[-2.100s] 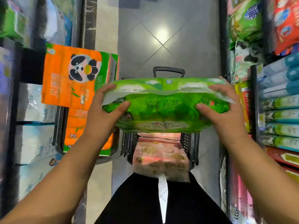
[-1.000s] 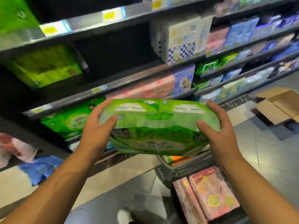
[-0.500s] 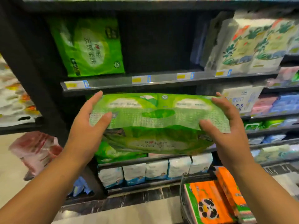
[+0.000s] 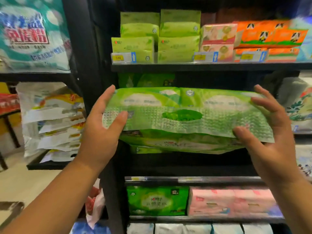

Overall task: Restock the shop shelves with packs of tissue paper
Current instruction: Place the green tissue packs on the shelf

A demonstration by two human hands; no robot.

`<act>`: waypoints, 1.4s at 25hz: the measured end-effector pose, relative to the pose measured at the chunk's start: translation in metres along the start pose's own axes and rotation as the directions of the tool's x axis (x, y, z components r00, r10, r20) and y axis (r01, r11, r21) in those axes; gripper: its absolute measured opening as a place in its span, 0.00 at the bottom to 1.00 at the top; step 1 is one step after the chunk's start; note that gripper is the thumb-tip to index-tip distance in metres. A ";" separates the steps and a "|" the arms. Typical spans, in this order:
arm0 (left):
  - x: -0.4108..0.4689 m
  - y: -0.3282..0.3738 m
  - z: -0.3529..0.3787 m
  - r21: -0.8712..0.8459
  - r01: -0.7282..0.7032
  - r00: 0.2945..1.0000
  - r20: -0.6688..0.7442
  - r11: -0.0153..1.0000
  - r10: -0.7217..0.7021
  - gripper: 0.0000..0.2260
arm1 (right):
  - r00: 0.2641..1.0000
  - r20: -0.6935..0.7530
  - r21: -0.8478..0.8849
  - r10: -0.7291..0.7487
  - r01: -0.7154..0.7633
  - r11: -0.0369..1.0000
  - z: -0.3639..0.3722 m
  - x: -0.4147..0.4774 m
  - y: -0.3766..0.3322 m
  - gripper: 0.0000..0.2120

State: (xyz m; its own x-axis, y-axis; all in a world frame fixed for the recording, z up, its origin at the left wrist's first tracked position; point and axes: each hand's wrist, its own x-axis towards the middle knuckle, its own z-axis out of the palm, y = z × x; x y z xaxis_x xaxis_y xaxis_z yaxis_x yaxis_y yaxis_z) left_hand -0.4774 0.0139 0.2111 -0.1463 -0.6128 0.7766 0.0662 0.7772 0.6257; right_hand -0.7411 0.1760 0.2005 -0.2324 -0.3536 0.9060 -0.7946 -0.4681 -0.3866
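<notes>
A wide green pack of tissue paper [image 4: 182, 115] lies flat in the air, level with the dark middle shelf [image 4: 194, 179] of the black rack. My left hand [image 4: 101, 132] grips its left end, thumb on the front face and fingers behind. At the other end my right hand [image 4: 270, 146] grips it with the thumb under the front flap. Another green pack [image 4: 146, 80] shows behind it at the back of that shelf. The space under the held pack is dark.
The shelf above holds small green packs [image 4: 157, 39], pink packs [image 4: 217, 41] and orange panda packs [image 4: 270, 36]. Below are a green box pack [image 4: 157, 201] and pink packs [image 4: 231, 205]. Detergent bags [image 4: 33, 36] and stacked sacks [image 4: 54, 122] fill the left rack.
I turned from the basket to the rack and raised the green pack. It has come up and closer to the middle shelf, still held by both hands at its ends.
</notes>
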 end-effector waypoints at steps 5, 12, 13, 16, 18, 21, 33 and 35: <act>0.021 -0.010 -0.018 0.056 -0.039 0.998 -0.042 0.998 0.041 0.23 | 0.994 0.032 0.015 -0.102 0.101 0.995 0.028 0.034 0.007 0.24; 0.050 -0.037 -0.015 0.138 -0.113 0.987 -0.096 0.984 0.127 0.23 | 0.982 0.025 0.094 -0.185 0.182 0.979 0.066 0.066 0.045 0.23; 0.056 -0.042 -0.011 0.135 -0.127 0.985 -0.101 0.983 0.141 0.22 | 0.980 0.021 0.105 -0.200 0.197 0.975 0.070 0.072 0.053 0.23; 0.075 -0.057 0.002 0.121 -0.146 0.981 -0.108 0.982 0.159 0.22 | 0.975 0.023 0.122 -0.222 0.218 0.968 0.080 0.090 0.079 0.23; 0.085 -0.069 0.011 0.103 -0.129 0.983 -0.117 0.986 0.141 0.22 | 0.975 0.034 0.147 -0.221 0.213 0.966 0.087 0.099 0.098 0.23; 0.096 -0.091 0.029 0.123 -0.101 0.984 -0.136 0.987 0.117 0.23 | 0.977 0.059 0.168 -0.206 0.194 0.967 0.098 0.110 0.130 0.23; 0.122 -0.153 0.070 0.234 0.035 0.984 -0.175 0.972 0.007 0.20 | 0.991 0.131 0.195 0.013 -0.038 0.980 0.137 0.118 0.227 0.24; 0.137 -0.166 0.073 0.284 0.038 0.985 -0.171 0.958 0.012 0.18 | 0.990 0.126 0.176 0.070 -0.092 0.980 0.147 0.127 0.236 0.22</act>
State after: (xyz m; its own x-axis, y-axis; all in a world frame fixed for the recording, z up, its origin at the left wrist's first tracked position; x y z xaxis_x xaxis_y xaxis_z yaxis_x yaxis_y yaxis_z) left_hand -0.5808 -0.1882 0.2078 0.0252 -0.6190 0.7850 -0.2223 0.7621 0.6081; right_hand -0.8752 -0.0983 0.1990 -0.2152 -0.4846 0.8478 -0.6586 -0.5690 -0.4924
